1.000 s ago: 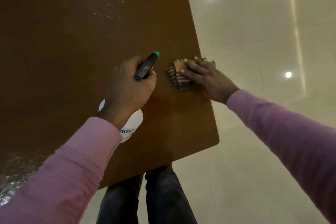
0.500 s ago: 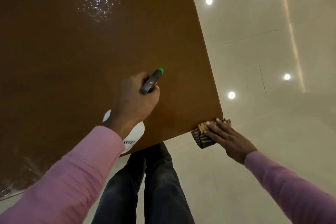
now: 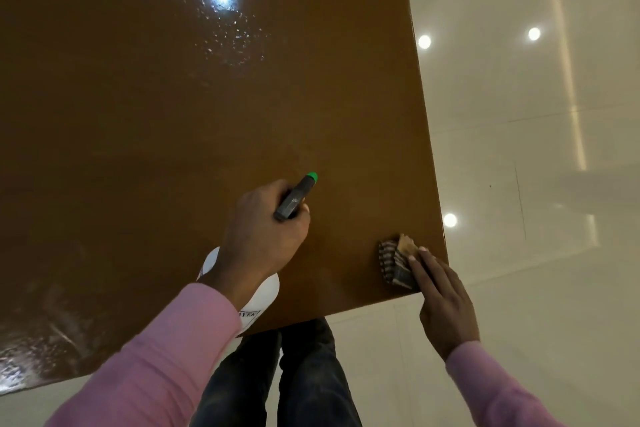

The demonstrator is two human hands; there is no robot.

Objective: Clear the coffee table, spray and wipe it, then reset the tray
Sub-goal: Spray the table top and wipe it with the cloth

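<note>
A glossy brown coffee table (image 3: 173, 121) fills most of the view. My left hand (image 3: 263, 236) grips the neck of a white spray bottle (image 3: 258, 302) whose dark head has a green nozzle tip (image 3: 312, 177) pointing away over the table. My right hand (image 3: 443, 298) presses with straight fingers on a folded striped brown cloth (image 3: 394, 262) at the table's near right corner. Spray droplets (image 3: 232, 35) glisten near the far edge, and a wet smear (image 3: 38, 333) lies at the near left.
Shiny pale floor tiles (image 3: 536, 253) surround the table on the right and in front, with ceiling lights mirrored in them. My legs in dark trousers (image 3: 287, 378) stand against the table's near edge.
My right hand slid the cloth from mid-table toward me to the near right corner, briefly past the edge, and now it lies on the corner again. My left hand kept hold of the bottle.
</note>
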